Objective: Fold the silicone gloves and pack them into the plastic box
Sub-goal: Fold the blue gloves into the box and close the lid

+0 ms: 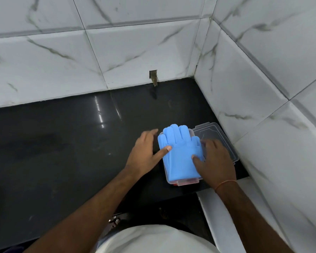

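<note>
Your smooth blue silicone gloves (pixel 181 152) lie on the clear rectangular plastic box (pixel 181 182).
Your left hand (pixel 146 152) and right hand (pixel 214 158) press them with flat, open fingers, gripping nothing, on the glossy black tabletop (pixel 71 152).

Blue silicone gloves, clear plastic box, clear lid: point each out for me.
blue silicone gloves (pixel 181 152): head view, on the flat palm area.
clear plastic box (pixel 187 182): head view, on its near wall.
clear lid (pixel 211 132): head view, on its bare far part.

My two bare forearms rise from the frame's bottom toward centre right. My left hand (pixel 146 150) lies flat, fingers spread. My right hand (pixel 212 158) is palm down, fingers straight, thread around the wrist.
</note>
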